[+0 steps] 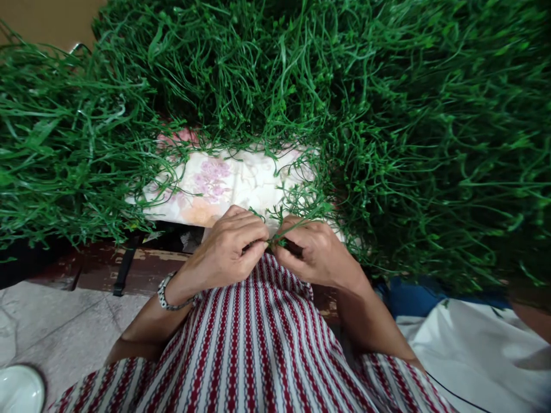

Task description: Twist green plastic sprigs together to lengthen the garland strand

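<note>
Close together in front of my lap, my left hand and my right hand are both closed in a pinch, fingertips almost touching. A thin green plant sprig runs from between the fingertips up across my right hand. The joint where the fingers meet is too small to make out clearly. Just beyond lies a white cloth with a floral print, and a few loose green sprigs are scattered on its right part.
Large heaps of green stems surround the cloth: a left heap, a back heap and a right heap. A worn brown wooden edge runs below. White fabric lies at right, and a white round dish is on the tiled floor.
</note>
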A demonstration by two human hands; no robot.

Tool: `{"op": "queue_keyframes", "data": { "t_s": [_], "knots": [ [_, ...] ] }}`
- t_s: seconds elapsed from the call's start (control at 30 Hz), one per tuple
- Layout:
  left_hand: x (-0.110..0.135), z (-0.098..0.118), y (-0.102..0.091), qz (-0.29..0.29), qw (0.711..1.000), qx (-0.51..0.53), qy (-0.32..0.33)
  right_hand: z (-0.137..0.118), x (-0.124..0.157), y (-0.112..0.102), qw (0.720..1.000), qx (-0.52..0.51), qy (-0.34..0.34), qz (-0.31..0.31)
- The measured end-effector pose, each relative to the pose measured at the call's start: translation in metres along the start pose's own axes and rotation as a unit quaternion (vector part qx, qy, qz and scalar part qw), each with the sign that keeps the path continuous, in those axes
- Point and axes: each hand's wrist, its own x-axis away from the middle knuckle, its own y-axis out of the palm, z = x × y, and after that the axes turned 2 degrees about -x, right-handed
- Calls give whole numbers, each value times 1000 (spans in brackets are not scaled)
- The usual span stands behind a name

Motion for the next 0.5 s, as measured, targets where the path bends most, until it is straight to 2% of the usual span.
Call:
{"op": "queue_keyframes", "data": {
  "t_s": [0.07, 0.2, 0.33, 0.5],
  "knots": [
    [2, 0, 3, -6, 998, 28, -47, 1, -1, 2, 1000, -18, -10, -3],
    [6, -4, 8, -2, 991, 82, -108, 0, 0, 8, 998, -38, -7, 45],
    [6, -9, 8, -15, 993, 72, -88, -1, 3, 14, 999, 3, -2, 40],
    [6, -10, 4, -77, 996, 38, -38, -2, 4, 15, 998, 50, -24, -2]
  ]
}}
